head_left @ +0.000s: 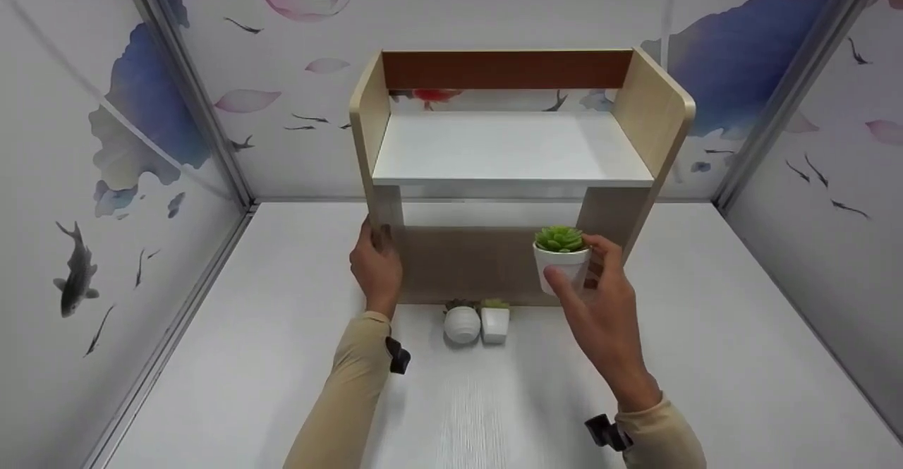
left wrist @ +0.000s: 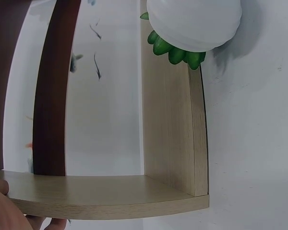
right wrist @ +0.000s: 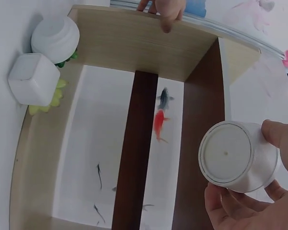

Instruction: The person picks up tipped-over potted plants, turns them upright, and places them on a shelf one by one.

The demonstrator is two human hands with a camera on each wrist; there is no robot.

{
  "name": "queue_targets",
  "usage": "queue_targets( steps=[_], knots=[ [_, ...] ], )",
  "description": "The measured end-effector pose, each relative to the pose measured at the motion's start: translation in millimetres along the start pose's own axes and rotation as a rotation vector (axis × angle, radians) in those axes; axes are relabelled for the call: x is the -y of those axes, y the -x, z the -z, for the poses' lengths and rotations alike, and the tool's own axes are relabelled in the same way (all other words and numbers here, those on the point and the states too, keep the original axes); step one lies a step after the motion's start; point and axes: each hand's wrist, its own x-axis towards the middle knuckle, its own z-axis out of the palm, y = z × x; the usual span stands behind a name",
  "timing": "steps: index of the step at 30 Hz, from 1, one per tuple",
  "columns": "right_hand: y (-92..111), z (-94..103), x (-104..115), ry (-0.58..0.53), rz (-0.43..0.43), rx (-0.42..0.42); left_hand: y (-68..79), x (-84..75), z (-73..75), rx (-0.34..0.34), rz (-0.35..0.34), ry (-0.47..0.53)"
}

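Two pots (head_left: 462,326) sat by the shelf's (head_left: 511,146) edge; right grip (head_left: 607,314) held another pot (head_left: 565,263), seemingly unplaced; left grip (head_left: 377,269), the shelf.

Wht tbl (head_left: 233,356), petal-print bk wall (head_left: 451,10)

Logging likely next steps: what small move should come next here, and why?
Probably the right hand should raise the green succulent in a tapered white pot toward the white upper board of the light-wood shelf: the pot is upright in front of it, and the left hand grips the shelf's side.
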Motion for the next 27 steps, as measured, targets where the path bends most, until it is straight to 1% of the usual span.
queue_targets(
  steps=[7,10,14,20,27],
  knots=[
    [-11.9,10.0,16.4,-0.008,0.044,-0.055,-0.3,0.4,-0.6,0.003,-0.002,-0.009],
    [-17.8,15.1,24.5,-0.027,0.054,-0.073,-0.7,0.9,-0.6,-0.002,-0.008,-0.008],
    [-24.1,20.5,32.1,-0.062,0.073,-0.102,-0.3,1.3,-0.6,0.003,0.003,-0.012],
    [-27.0,22.1,32.9,-0.09,0.096,-0.128,-0.1,-1.0,1.1,0.011,0.018,0.017],
    [-27.9,22.7,30.6,-0.081,0.105,-0.141,1.2,0.4,0.4,0.015,0.016,0.013]
  ],
)
